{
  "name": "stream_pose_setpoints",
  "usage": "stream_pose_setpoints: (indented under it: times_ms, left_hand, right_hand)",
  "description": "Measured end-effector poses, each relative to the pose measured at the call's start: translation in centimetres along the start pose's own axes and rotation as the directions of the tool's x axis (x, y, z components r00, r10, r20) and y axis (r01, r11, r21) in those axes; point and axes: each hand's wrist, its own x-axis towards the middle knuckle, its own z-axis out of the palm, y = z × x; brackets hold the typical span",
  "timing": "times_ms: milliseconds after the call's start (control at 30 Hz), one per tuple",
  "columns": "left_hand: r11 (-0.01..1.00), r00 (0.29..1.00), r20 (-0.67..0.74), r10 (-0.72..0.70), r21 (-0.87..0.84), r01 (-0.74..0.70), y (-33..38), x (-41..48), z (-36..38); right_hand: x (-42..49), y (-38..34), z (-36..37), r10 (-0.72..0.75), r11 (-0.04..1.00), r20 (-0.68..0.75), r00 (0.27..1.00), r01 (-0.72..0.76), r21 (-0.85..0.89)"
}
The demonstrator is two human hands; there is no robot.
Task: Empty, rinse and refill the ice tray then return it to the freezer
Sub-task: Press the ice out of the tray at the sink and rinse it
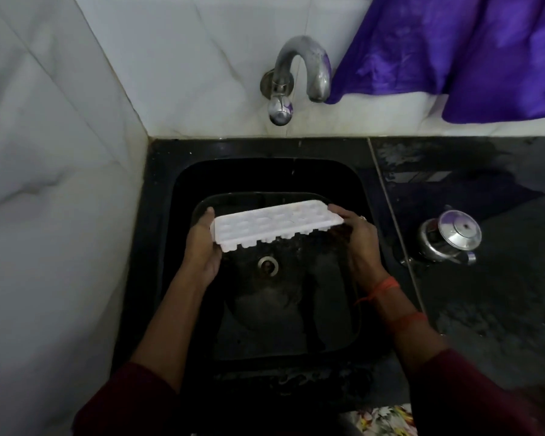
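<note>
A white plastic ice tray (274, 226) hangs over the black sink (183, 190), its cups facing up and its right end a little higher. My left hand (202, 243) grips the tray's left end, thumb on the rim. My right hand (356, 234) grips the right end with fingers curled over the edge. The cups look pale; I cannot tell if they hold ice or water. A metal tap (299, 73) sticks out of the wall above the sink, and no stream runs from it.
The drain (268, 265) lies below the tray. A steel lidded pot (450, 239) stands on the wet black counter (485, 294) to the right. A purple cloth (472, 51) hangs at top right, near the tap. White tiled walls close off the left and back.
</note>
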Motion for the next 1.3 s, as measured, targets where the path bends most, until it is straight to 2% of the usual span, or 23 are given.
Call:
stream_pose_setpoints:
  times_ms: [67, 133, 233, 467, 633, 1000, 1167, 1300]
  left_hand:
    - [1.0, 1.0, 0.011, 0.016, 0.001, -0.016, 0.4, 0.2, -0.2]
    - [0.999, 0.999, 0.039, 0.033, -0.045, -0.031, 0.7, 0.5, -0.5]
    - [0.989, 0.984, 0.098, 0.146, -0.046, -0.143, 1.3, 0.6, -0.6]
    - [0.904, 0.87, 0.255, 0.421, -0.044, -0.425, 2.6, -0.1, 0.0]
    - [0.855, 0.798, 0.32, 0.51, -0.084, -0.512, 3.5, -1.4, 1.5]
    - [0.803, 0.691, 0.428, 0.582, -0.17, -0.571, 3.1, -3.9, 4.2]
    - [0.783, 0.692, 0.405, 0.598, -0.109, -0.613, 1.3, -4.9, 5.3]
    - [0.822, 0.765, 0.328, 0.554, -0.07, -0.565, -1.0, -6.4, 6.7]
  right_hand:
    - [0.0, -0.4, -0.2, 0.015, 0.995, 0.039, 0.999, -0.018, 0.094]
    - [-0.1, -0.7, -0.5, -0.061, 0.997, 0.053, 0.997, 0.059, 0.041]
    - [-0.2, -0.8, -1.0, -0.227, 0.971, 0.076, 0.971, 0.231, -0.059]
    - [-0.9, -1.7, -3.0, -0.36, 0.921, 0.227, 0.905, 0.384, -0.07]
    - [-1.0, -2.6, -3.8, -0.402, 0.91, 0.206, 0.892, 0.415, -0.024]
    - [-1.4, -3.9, -7.1, -0.423, 0.904, 0.199, 0.884, 0.428, 0.023]
    - [-2.0, -4.0, -9.2, -0.405, 0.911, 0.227, 0.886, 0.413, 0.013]
    - [-2.5, -4.6, -12.3, -0.395, 0.911, 0.242, 0.886, 0.412, -0.019]
